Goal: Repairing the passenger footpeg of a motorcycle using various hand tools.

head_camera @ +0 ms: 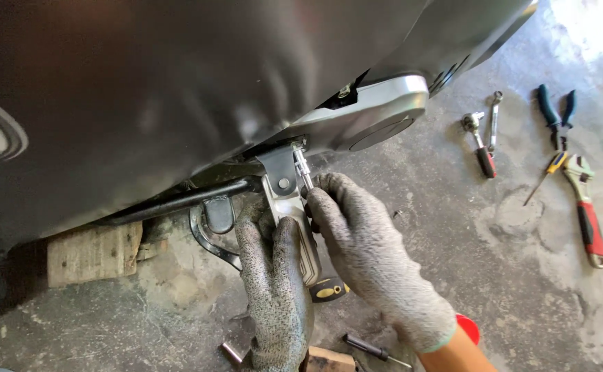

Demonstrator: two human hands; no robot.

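Observation:
Both my hands wear grey knit gloves under the black body panel [177, 83] of a scooter. My left hand [274, 289] wraps around a silver metal footrest bracket [286, 200] that hangs below the panel. My right hand [370, 255] grips a slim chrome socket tool [303, 171] whose tip points up at the bracket's mounting point. A black and yellow tool handle [329, 291] pokes out between my two hands.
A silver engine cover [377, 114] sits behind the bracket. A black stand tube [177, 201] rests by a wooden block [95, 251]. On the concrete floor at right lie a ratchet [479, 141], a spanner [495, 117], pliers [556, 114], a small screwdriver [548, 172] and a red-handled wrench [587, 210].

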